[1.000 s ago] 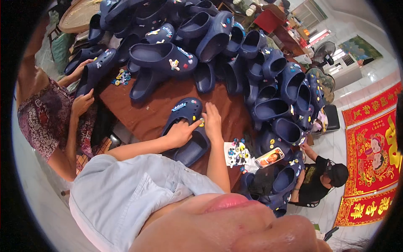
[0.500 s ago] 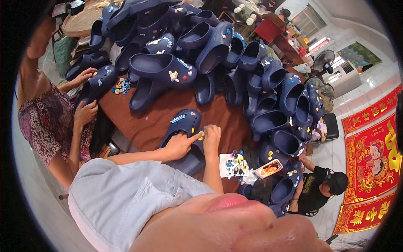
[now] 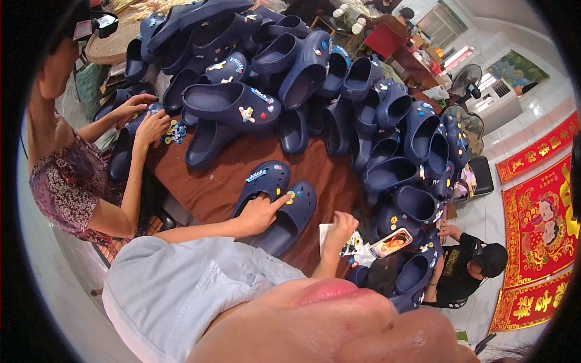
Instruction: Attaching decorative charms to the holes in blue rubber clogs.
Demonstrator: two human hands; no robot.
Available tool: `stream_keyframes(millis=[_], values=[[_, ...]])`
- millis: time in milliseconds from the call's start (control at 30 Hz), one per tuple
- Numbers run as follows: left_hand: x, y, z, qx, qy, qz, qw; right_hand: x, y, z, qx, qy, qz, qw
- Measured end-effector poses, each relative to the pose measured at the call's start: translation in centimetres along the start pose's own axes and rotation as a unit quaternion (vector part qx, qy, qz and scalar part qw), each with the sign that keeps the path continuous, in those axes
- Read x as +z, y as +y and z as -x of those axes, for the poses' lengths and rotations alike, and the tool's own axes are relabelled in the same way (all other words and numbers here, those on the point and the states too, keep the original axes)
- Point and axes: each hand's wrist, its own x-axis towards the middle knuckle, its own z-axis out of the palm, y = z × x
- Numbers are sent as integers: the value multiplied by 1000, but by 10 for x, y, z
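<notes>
A pair of navy clogs with charms lies before me, a left clog [image 3: 266, 179] and a right clog [image 3: 301, 202]. My left hand [image 3: 257, 216] is closed on the left clog at its opening, while its index finger stretches across to a yellow charm [image 3: 290, 198] on the right clog. My right hand [image 3: 342, 232] hovers over a white sheet [image 3: 325, 235] strewn with small colourful charms [image 3: 353, 248]. Its fingers are bent together, and what they hold, if anything, cannot be seen.
Navy clogs [image 3: 227, 100] are heaped along the far and right sides of the brown-covered table [image 3: 193, 181]. A phone [image 3: 390, 243] lies right of the sheet. At left a co-worker's hands [image 3: 151, 126] work on a clog beside loose charms [image 3: 176, 131]. Another person [image 3: 466, 269] sits at right.
My right hand has left the right clog and moved right to the charms on the sheet. My left hand stays at the clogs. The co-worker's nearer hand has moved up onto their clog.
</notes>
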Motion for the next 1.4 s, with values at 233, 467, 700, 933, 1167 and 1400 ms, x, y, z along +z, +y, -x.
stream_keyframes(millis=[233,467,700,933,1167,1400], values=[[-3,4,-4,15,-1,-25,1000,-12,61,61,69,-41,112,990],[3,-2,0,0,12,-28,1000,-6,14,22,5,-20,19,1000],[2,2,-5,22,17,-24,999,35,-67,-22,-78,-141,-204,966],[11,-6,-2,39,58,-4,998,54,-61,-13,-92,-186,-217,954],[4,-1,-2,25,33,-20,999,55,-69,-16,-118,-123,-204,964],[-3,4,-3,11,-8,-1,1000,57,-66,-17,-87,-101,-211,968]])
